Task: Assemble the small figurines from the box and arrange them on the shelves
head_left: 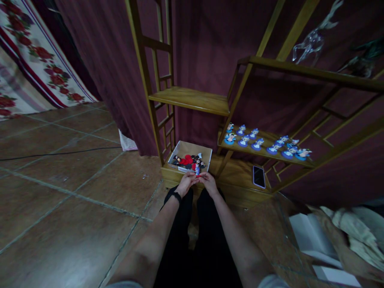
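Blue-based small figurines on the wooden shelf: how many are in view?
11 blue-based figurines, all on the low wooden shelf board right of the open cardboard box: five in the back row, six in front. Blur may hide more.

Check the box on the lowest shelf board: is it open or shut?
Open. No lid covers the box; its bare inner floor shows, and red and dark figurines lie inside by the near wall.
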Available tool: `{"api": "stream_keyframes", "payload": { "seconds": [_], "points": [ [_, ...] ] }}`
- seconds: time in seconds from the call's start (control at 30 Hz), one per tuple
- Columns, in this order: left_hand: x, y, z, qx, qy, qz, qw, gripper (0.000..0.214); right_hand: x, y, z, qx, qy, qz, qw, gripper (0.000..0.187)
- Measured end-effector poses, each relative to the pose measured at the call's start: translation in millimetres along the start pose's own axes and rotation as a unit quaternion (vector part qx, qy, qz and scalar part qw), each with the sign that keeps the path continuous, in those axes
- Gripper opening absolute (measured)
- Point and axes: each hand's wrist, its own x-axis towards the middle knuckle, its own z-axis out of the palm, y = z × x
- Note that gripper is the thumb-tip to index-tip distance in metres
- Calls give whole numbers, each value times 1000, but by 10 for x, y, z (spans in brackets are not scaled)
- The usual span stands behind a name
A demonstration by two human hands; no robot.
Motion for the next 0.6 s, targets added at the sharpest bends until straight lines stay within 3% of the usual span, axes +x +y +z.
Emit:
{"api": "stream_keyframes", "payload": {
  "seconds": [0.37, 0.6],
  "points": [
    [2, -2, 11, 36, 4, 8, 999, 24, 16, 31, -18, -5, -12, 12, 1000, 15],
    [-34, 24, 16, 1, 2, -3, 1000, 19, 13, 27, 12, 6, 35, 25, 999, 18]
  ]
}}
